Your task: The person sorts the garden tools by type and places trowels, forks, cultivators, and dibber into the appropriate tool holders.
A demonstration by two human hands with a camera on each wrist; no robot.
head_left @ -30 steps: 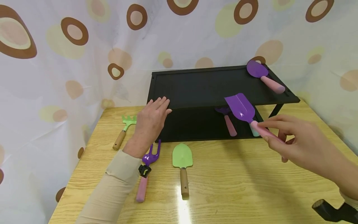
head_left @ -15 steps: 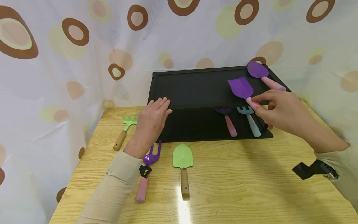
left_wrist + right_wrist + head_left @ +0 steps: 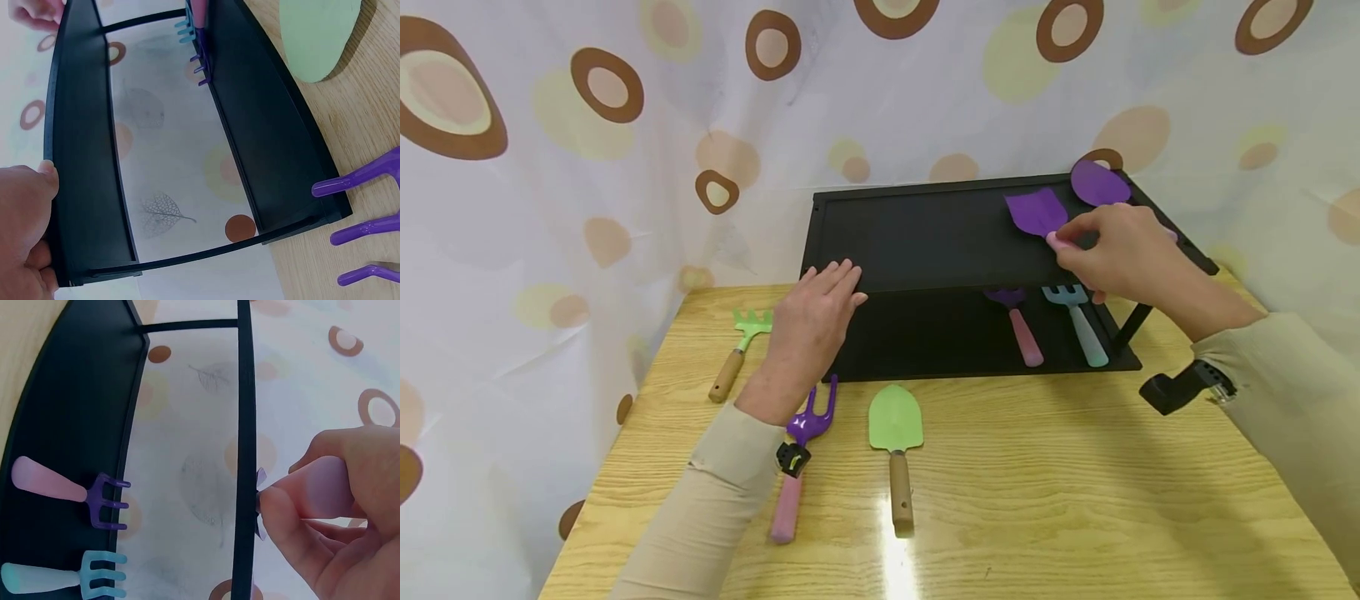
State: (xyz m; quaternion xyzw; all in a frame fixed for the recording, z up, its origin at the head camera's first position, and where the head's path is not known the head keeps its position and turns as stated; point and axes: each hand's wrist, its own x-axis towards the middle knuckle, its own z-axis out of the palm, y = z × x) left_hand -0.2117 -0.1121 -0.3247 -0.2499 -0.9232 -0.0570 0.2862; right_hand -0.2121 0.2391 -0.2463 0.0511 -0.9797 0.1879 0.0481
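Note:
My right hand [image 3: 1123, 250] pinches the pink handle of a purple hand shovel [image 3: 1036, 212] between thumb and fingers. The shovel's square-ended blade is over the right part of the upper tier of a black two-tier shelf [image 3: 917, 237]; whether it touches the surface I cannot tell. In the right wrist view, the pink handle [image 3: 325, 487] sits in the grip. My left hand [image 3: 812, 325] rests with straight fingers on the shelf's front left corner. A purple round-bladed trowel [image 3: 1099, 183] lies at the upper tier's far right, its handle mostly hidden behind my right hand.
On the lower tier lie a purple rake with a pink handle [image 3: 1026, 337] and a light-blue rake [image 3: 1086, 333]. A green trowel [image 3: 896, 417], a purple fork [image 3: 786, 508] and a green rake [image 3: 726, 375] lie on the wooden table [image 3: 1015, 500]. A patterned curtain hangs behind.
My right hand has carried the purple shovel forward and up, from in front of the shelf to over its upper tier. The left hand has stayed in place.

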